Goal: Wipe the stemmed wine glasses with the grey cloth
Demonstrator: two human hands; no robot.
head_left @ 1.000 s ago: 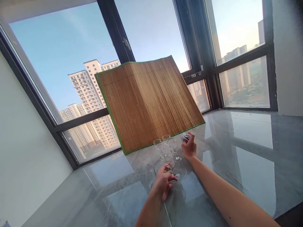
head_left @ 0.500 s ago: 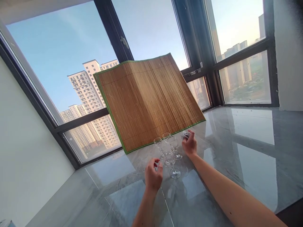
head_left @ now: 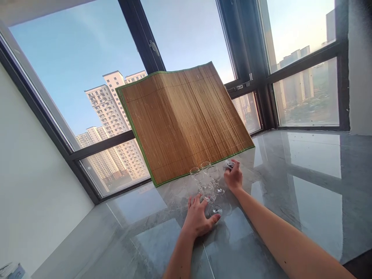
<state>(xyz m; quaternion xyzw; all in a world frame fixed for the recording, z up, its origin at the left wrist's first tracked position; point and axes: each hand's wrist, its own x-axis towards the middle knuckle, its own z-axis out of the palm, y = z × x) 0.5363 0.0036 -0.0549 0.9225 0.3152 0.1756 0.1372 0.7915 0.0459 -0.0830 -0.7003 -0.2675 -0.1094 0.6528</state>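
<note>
Several small clear stemmed glasses (head_left: 207, 181) stand together on a glossy grey marble counter (head_left: 290, 186). My left hand (head_left: 199, 221) lies flat on the counter with fingers spread, just in front of the nearest glass (head_left: 211, 199), fingertips close to its foot. My right hand (head_left: 233, 176) rests to the right of the glasses, its fingers curled round a small crumpled white cloth or paper (head_left: 228, 165).
A bamboo mat (head_left: 183, 120) with green edging leans against the dark-framed windows (head_left: 139, 35) behind the glasses. A white wall (head_left: 31, 186) runs along the left. A small object (head_left: 11, 270) shows at the bottom left corner.
My left hand let go of the nearest glass's stem, drew back, and now lies flat and open on the counter. The right hand stayed in place.
</note>
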